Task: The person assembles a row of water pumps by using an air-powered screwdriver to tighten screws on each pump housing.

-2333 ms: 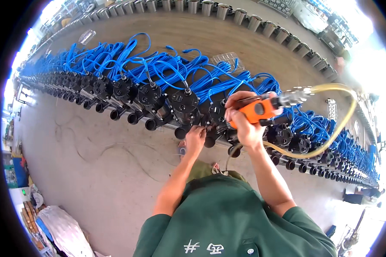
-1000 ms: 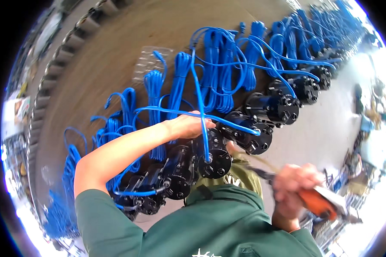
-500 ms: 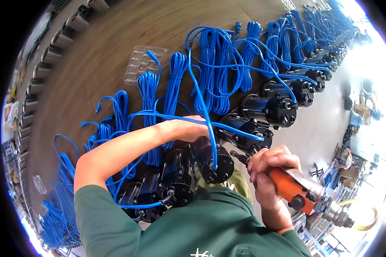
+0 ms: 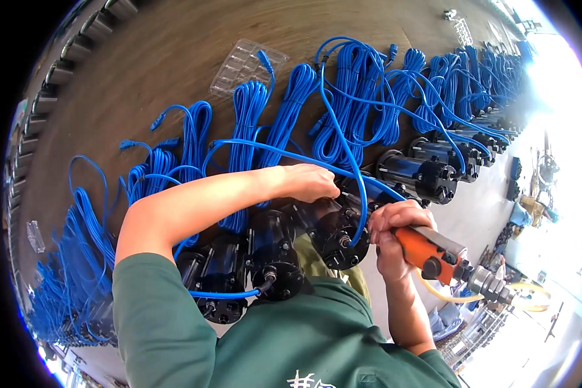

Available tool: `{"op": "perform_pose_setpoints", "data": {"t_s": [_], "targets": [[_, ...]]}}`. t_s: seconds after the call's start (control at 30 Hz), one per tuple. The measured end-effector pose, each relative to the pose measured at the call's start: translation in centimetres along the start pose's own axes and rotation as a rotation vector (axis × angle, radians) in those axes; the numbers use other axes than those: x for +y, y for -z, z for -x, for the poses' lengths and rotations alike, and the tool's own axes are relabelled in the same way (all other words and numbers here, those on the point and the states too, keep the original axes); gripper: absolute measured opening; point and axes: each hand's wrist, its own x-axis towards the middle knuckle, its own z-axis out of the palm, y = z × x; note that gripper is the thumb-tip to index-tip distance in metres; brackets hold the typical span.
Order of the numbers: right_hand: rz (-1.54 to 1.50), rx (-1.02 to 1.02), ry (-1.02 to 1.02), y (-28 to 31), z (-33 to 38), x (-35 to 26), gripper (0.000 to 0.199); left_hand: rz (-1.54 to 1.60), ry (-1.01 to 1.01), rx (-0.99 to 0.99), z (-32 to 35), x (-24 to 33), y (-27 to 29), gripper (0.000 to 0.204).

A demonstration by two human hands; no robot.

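My right hand [image 4: 398, 236] is wrapped round an orange pneumatic driver [image 4: 428, 253], whose metal tail end points to the lower right. The driver's tip lies behind my fingers, close to the black pump-like cylinder [image 4: 389, 189] just beyond. My left hand [image 4: 312, 182] reaches over from the left, fingers curled down at the back end of the nearer black cylinder [image 4: 339, 236]; what they pinch, if anything, is hidden. A blue cable [image 4: 361, 187] arches from that cylinder's end cap, passing close to my left hand.
More black cylinders [image 4: 275, 255] stand in a row on both sides, blue cable coils [image 4: 246, 113] behind them on the brown table [image 4: 155, 58]. A clear plastic tray [image 4: 233, 68] lies at the back. Metal cups [image 4: 77, 48] line the far left edge. A yellow hose [image 4: 443, 295] hangs below the driver.
The view has shifted, so the cylinders sit farther right. My left hand has come out from under the blue cable. The driver has moved up, its front end now nearer the cylinder.
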Motion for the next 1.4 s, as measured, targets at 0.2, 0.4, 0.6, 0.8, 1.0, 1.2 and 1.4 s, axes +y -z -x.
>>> {"op": "perform_pose_setpoints", "data": {"t_s": [0.2,0.4,0.6,0.8,1.0,1.2,1.4], "targets": [[0.006,0.048,-0.115,-0.6,0.4,0.1,0.034,-0.047,0.099,-0.032,0.9,0.6,0.1,0.009],[-0.036,0.022,-0.013,0.1,0.8,1.0,0.034,-0.021,0.195,0.157,7.7,2.0,-2.0,0.024],[0.057,0.101,-0.038,-0.4,1.3,-3.7,0.041,-0.208,0.104,0.278,7.9,2.8,-3.7,0.008],[-0.125,-0.083,-0.05,-1.7,1.6,-9.4,0.033,-0.205,0.084,0.349,8.8,3.1,-4.3,0.009],[-0.087,-0.197,0.024,-3.9,2.1,-6.0,0.036,-0.192,0.072,0.481,8.5,3.2,-4.9,0.01],[0.073,-0.337,0.082,-4.5,2.1,-2.3,0.018,-0.24,0.069,0.463,8.7,3.0,-5.4,0.013],[0.117,-0.372,0.076,-4.7,2.3,-1.8,0.02,-0.275,0.056,0.439,8.6,2.7,-5.9,0.013]]}}
